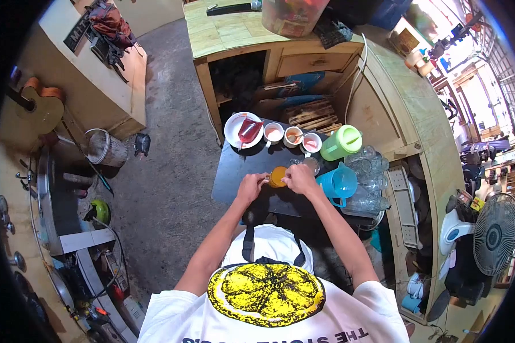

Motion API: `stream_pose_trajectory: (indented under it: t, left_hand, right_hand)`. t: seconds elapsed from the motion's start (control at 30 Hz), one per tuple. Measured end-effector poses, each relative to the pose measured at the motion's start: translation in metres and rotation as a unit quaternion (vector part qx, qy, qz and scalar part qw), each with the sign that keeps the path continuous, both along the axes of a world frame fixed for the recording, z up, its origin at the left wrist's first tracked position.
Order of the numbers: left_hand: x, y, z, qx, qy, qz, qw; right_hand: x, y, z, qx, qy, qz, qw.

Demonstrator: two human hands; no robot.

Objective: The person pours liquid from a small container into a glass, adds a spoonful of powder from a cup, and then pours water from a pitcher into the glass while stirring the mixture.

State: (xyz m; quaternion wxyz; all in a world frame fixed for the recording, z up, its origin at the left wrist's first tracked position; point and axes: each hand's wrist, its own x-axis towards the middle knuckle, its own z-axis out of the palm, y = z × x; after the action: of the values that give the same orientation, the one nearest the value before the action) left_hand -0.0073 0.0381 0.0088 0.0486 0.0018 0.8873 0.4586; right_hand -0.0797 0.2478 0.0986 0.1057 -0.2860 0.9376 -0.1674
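A mug of orange drink [278, 176] stands near the front of the dark table [229, 171]. My left hand [253, 187] is closed at its left side, where the handle seems to be. My right hand [299, 178] is closed with the fingertips at the mug's right rim; whatever they pinch is too small to make out. Just beyond that hand is a clear glass [311, 164], partly covered. Behind stand three white cups [273, 133] with pinkish or brownish contents. A white plate [230, 127] holds a bag of red liquid [249, 130].
On the table's right side are a light green pitcher [341, 143], a blue pitcher [337, 182] and several clear glass mugs [369, 183]. A wooden counter [229, 34] rises behind the table and curves right. A fan [496, 234] stands far right, a bucket [107, 148] left.
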Motion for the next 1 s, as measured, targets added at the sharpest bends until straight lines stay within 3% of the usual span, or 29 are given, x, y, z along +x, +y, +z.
stream_pose_trajectory:
  t: [0.03, 0.13, 0.23, 0.33, 0.43, 0.53, 0.63, 0.73, 0.83, 0.93, 1.0]
  left_hand:
    - [0.0, 0.001, 0.002, 0.003, 0.003, 0.001, 1.0]
    - [0.001, 0.0, 0.004, 0.013, 0.011, 0.007, 1.0]
    - [0.0, 0.0, 0.004, 0.022, 0.011, 0.007, 1.0]
    - [0.0, 0.0, 0.004, 0.018, 0.007, 0.005, 1.0]
    - [0.0, 0.0, -0.002, 0.026, 0.017, 0.006, 0.999]
    - [0.0, -0.001, -0.001, 0.028, 0.011, 0.002, 1.0]
    - [-0.001, 0.0, 0.0, 0.025, 0.011, -0.002, 1.0]
    - [-0.003, -0.002, -0.003, 0.019, 0.012, -0.001, 1.0]
    - [-0.003, -0.001, -0.001, 0.019, 0.0, 0.002, 1.0]
    - [-0.004, -0.003, -0.001, 0.027, 0.001, -0.001, 1.0]
    - [-0.003, -0.002, 0.002, 0.02, -0.006, 0.0, 1.0]
  right_hand:
    - [0.001, -0.003, 0.004, -0.029, -0.022, -0.008, 0.999]
    - [0.0, -0.009, 0.015, 0.024, 0.086, -0.034, 0.995]
    - [-0.002, -0.005, 0.016, 0.083, 0.062, -0.012, 0.995]
    - [-0.002, -0.002, 0.007, -0.02, 0.007, 0.016, 1.0]
    - [-0.002, -0.009, 0.008, -0.048, 0.045, -0.036, 0.997]
    - [-0.004, -0.009, 0.017, -0.008, 0.08, -0.052, 0.995]
    - [-0.002, -0.006, 0.015, 0.087, -0.008, -0.05, 0.995]
    - [0.0, -0.007, 0.016, -0.048, -0.078, -0.045, 0.995]
    - [0.0, -0.009, 0.016, -0.04, 0.021, -0.07, 0.997]
    - [-0.002, -0.005, 0.015, 0.048, 0.045, -0.045, 0.997]
    - [0.002, -0.005, 0.014, 0.023, 0.001, -0.034, 0.999]
